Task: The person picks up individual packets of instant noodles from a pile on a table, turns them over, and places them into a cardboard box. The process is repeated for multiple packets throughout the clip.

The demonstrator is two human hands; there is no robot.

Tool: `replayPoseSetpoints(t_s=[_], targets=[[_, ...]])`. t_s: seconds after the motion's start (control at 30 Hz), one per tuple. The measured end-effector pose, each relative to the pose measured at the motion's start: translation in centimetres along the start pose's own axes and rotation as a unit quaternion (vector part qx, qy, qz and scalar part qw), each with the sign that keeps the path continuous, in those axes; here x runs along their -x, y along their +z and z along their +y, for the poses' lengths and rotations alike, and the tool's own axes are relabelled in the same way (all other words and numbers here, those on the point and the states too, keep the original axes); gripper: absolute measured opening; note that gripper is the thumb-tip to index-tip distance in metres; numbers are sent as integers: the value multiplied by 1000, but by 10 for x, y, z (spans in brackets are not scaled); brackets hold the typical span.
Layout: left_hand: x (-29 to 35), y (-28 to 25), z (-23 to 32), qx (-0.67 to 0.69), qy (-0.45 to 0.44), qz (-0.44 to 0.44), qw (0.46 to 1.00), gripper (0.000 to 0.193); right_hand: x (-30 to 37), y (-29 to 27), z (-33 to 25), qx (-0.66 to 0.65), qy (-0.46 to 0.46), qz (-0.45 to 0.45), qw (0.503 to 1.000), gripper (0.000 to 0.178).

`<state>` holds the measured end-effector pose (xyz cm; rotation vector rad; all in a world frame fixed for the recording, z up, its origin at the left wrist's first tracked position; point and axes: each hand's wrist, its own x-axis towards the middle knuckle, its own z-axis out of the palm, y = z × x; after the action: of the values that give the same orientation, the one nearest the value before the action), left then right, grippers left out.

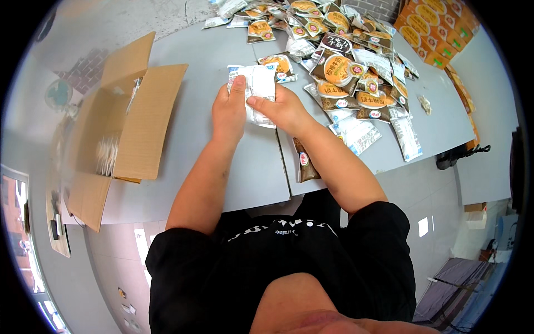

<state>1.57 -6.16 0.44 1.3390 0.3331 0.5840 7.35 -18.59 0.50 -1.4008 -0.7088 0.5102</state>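
Both my hands grip a white printed pouch (260,83) above the middle of the grey table. My left hand (229,108) holds its left side, thumb pressed on the front. On the right side and lower front, my right hand (285,108) has its thumb across the pouch. Just behind lies another pouch (280,64), brown and orange. A big loose pile of pouches (337,71), some brown-and-orange side up and some white side up, covers the table to the right. Under my right forearm, a brown pouch (305,161) lies near the table's front edge.
An open cardboard box (146,122) with raised flaps stands at the left, white pouches (107,156) packed inside. Orange cartons (434,30) are stacked at the far right. A seam between tables runs below my hands. A small crumpled scrap (425,104) lies right of the pile.
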Motion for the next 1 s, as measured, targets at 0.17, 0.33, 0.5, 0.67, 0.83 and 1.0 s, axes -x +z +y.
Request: replayPoseSetpoints(t_s=[0.17, 0.33, 0.5, 0.67, 0.83, 1.0], targets=[[-1, 0, 0, 34, -7, -32, 999, 54, 1, 1, 2, 33, -32, 23, 999, 39], [-10, -6, -11, 25, -13, -28, 999, 57, -1, 5, 8, 97, -62, 56, 992, 41], [-10, -11, -13, -129, 107, 17, 986, 52, 4, 6, 0, 234, -71, 89, 966, 48], [3, -1, -12, -54, 89, -125, 987, 49, 7, 9, 0, 324, -91, 58, 940, 68], [11, -8, 12, 101, -104, -117, 983, 51, 9, 2, -6, 213, -97, -30, 972, 67], [3, -6, 9, 254, -121, -118, 952, 48, -3, -5, -2, 151, -106, 144, 972, 45]])
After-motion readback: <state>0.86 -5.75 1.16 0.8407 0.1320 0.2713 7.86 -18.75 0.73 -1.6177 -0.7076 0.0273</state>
